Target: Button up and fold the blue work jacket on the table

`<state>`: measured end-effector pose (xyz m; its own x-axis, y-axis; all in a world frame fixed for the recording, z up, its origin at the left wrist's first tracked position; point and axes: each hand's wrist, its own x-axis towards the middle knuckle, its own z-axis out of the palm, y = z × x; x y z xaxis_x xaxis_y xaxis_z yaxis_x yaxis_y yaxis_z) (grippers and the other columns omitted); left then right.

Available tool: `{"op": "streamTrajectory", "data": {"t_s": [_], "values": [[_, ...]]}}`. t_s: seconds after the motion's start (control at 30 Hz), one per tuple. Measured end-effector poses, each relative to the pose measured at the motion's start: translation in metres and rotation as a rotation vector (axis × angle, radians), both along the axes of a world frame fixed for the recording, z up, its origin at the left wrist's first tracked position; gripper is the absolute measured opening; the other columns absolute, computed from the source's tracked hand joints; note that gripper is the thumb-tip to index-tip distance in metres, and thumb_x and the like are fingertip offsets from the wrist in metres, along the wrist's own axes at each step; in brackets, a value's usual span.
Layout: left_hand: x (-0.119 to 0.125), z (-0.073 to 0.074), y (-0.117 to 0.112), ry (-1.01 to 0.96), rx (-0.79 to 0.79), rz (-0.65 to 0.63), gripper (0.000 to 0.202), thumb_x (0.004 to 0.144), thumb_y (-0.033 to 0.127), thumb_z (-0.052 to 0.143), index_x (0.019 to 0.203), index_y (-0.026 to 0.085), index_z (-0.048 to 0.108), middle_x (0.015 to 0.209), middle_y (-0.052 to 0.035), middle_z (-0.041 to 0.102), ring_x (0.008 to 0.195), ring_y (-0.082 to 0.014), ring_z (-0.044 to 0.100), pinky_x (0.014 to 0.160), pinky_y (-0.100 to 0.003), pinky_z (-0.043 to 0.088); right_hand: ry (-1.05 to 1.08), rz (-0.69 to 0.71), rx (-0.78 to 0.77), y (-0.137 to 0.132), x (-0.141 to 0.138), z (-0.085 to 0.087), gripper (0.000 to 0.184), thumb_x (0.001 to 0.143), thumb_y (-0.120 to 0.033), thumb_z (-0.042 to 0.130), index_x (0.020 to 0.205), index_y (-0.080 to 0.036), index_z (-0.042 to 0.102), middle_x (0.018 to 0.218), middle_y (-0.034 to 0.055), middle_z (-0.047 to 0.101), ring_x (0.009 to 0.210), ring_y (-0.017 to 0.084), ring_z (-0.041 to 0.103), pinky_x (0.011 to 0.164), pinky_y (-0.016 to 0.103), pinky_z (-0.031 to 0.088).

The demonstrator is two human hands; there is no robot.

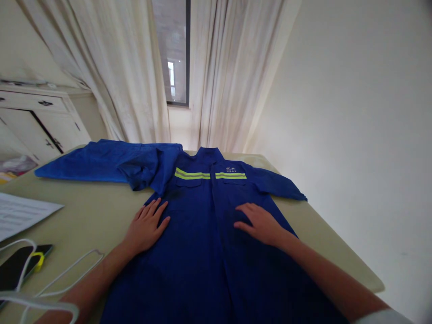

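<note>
A dark blue work jacket point(189, 225) lies spread front side up, collar away from me, with yellow-green and grey reflective strips across the chest and a small white print. My left hand point(146, 228) rests flat on its left edge, fingers apart. On the right front panel lies my right hand point(258, 222), fingers loosely stretched and thumb apart, holding nothing. The right-side sleeve point(278, 183) reaches out to the table's edge. Blue trousers or another folded blue garment point(101, 159) lie at the far left, meeting the jacket's other shoulder; where that sleeve runs I cannot tell.
The jacket lies on a pale table point(91, 211). At the left are a printed sheet point(25, 213), a dark phone point(16, 267) and white cables point(72, 274). Beyond stand a white cabinet point(43, 117) and curtains point(118, 67); a wall point(354, 112) borders the right.
</note>
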<state>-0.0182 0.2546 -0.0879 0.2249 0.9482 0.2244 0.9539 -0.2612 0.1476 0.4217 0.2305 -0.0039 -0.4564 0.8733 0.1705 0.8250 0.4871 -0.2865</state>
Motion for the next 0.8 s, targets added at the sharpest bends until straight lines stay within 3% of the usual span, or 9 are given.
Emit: {"op": "streamTrajectory", "data": {"t_s": [0.1, 0.2, 0.27, 0.37, 0.47, 0.6, 0.8], "values": [[0.003, 0.002, 0.003, -0.02, 0.02, -0.003, 0.064, 0.104, 0.056, 0.04, 0.156, 0.021, 0.054, 0.166, -0.0129, 0.045, 0.152, -0.0347, 0.043, 0.125, -0.059, 0.031, 0.141, -0.018, 0.058, 0.106, -0.016, 0.008, 0.053, 0.1, -0.058, 0.062, 0.137, -0.021, 0.065, 0.136, 0.015, 0.069, 0.128, 0.03, 0.064, 0.115, 0.05, 0.046], [0.004, 0.001, 0.002, -0.034, 0.066, -0.003, 0.061, 0.104, 0.055, 0.044, 0.154, 0.023, 0.056, 0.165, -0.0126, 0.047, 0.15, -0.0343, 0.046, 0.122, -0.057, 0.036, 0.199, -0.132, 0.059, 0.21, -0.04, 0.008, 0.061, 0.097, -0.053, 0.067, 0.144, -0.015, 0.058, 0.144, 0.0189, 0.063, 0.133, 0.031, 0.061, 0.117, 0.048, 0.045], [0.003, -0.001, 0.001, -0.04, 0.121, -0.015, 0.059, 0.104, 0.054, 0.047, 0.153, 0.024, 0.057, 0.163, -0.0127, 0.05, 0.148, -0.0337, 0.049, 0.121, -0.055, 0.037, 0.163, -0.208, 0.065, 0.267, -0.057, 0.007, 0.073, 0.093, -0.05, 0.074, 0.15, -0.01, 0.052, 0.151, 0.0225, 0.057, 0.142, 0.034, 0.053, 0.121, 0.048, 0.04], [0.002, -0.003, 0.002, -0.028, 0.166, -0.046, 0.057, 0.104, 0.052, 0.049, 0.154, 0.025, 0.055, 0.161, -0.0124, 0.052, 0.145, -0.0323, 0.051, 0.121, -0.054, 0.037, 0.058, -0.316, 0.057, 0.333, -0.075, 0.002, 0.095, 0.086, -0.051, 0.08, 0.159, -0.004, 0.04, 0.164, 0.0275, 0.04, 0.154, 0.038, 0.037, 0.127, 0.049, 0.029], [0.002, -0.002, 0.002, -0.01, 0.127, -0.038, 0.059, 0.105, 0.053, 0.047, 0.157, 0.026, 0.051, 0.164, -0.0103, 0.049, 0.148, -0.031, 0.048, 0.122, -0.054, 0.035, -0.011, -0.422, -0.001, 0.377, -0.078, -0.008, 0.108, 0.084, -0.062, 0.079, 0.164, -0.008, 0.031, 0.171, 0.0267, 0.027, 0.158, 0.042, 0.027, 0.128, 0.055, 0.025], [0.006, 0.002, 0.001, -0.009, 0.079, -0.012, 0.06, 0.106, 0.053, 0.045, 0.159, 0.027, 0.048, 0.167, -0.009, 0.045, 0.152, -0.0296, 0.042, 0.127, -0.053, 0.029, -0.029, -0.554, -0.038, 0.41, -0.07, -0.022, 0.115, 0.084, -0.075, 0.07, 0.168, -0.013, 0.022, 0.173, 0.0251, 0.02, 0.158, 0.045, 0.024, 0.124, 0.063, 0.028], [0.007, 0.005, -0.001, -0.019, 0.078, -0.025, 0.061, 0.105, 0.052, 0.046, 0.161, 0.028, 0.045, 0.167, -0.0084, 0.044, 0.152, -0.0297, 0.041, 0.127, -0.053, 0.029, -0.148, -0.477, -0.04, 0.438, -0.086, -0.026, 0.141, 0.063, -0.081, 0.082, 0.169, -0.016, 0.016, 0.17, 0.0291, 0.025, 0.156, 0.049, 0.025, 0.121, 0.071, 0.02]]}}
